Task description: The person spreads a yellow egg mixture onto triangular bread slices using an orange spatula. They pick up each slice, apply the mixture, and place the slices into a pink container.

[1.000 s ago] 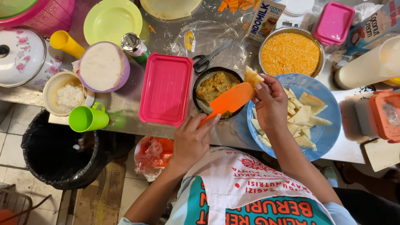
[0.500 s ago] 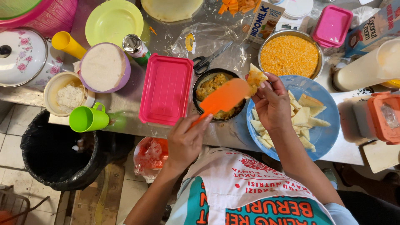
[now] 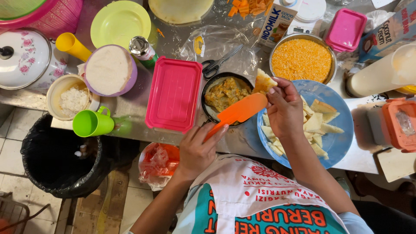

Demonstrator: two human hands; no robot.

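Left hand (image 3: 197,149): nearest the body, closed on the handle of an orange spatula (image 3: 237,112), whose blade reaches up over the near rim of a dark bowl.

Right hand (image 3: 284,110): above a blue plate, fingers pinching a folded wedge of filled pastry (image 3: 263,82), raised just beside the spatula blade and the bowl's right edge.

Blue plate (image 3: 336,145): at the table's near edge, bearing a heap of pale pastry triangles (image 3: 318,123).

Dark bowl (image 3: 209,86): left of the plate, holding yellow chunky filling (image 3: 225,92).

Pink tray (image 3: 174,94): rectangular, just left of the bowl.

Green cup (image 3: 91,123): on its side at the near left edge; black bin (image 3: 56,158) below it on the floor.

Farther back: scissors (image 3: 215,64) behind the bowl; metal bowl of orange crumbs (image 3: 302,60); purple bowl of white flour (image 3: 109,70); yellow-green plate (image 3: 120,24); small pink box (image 3: 345,29) at far right.
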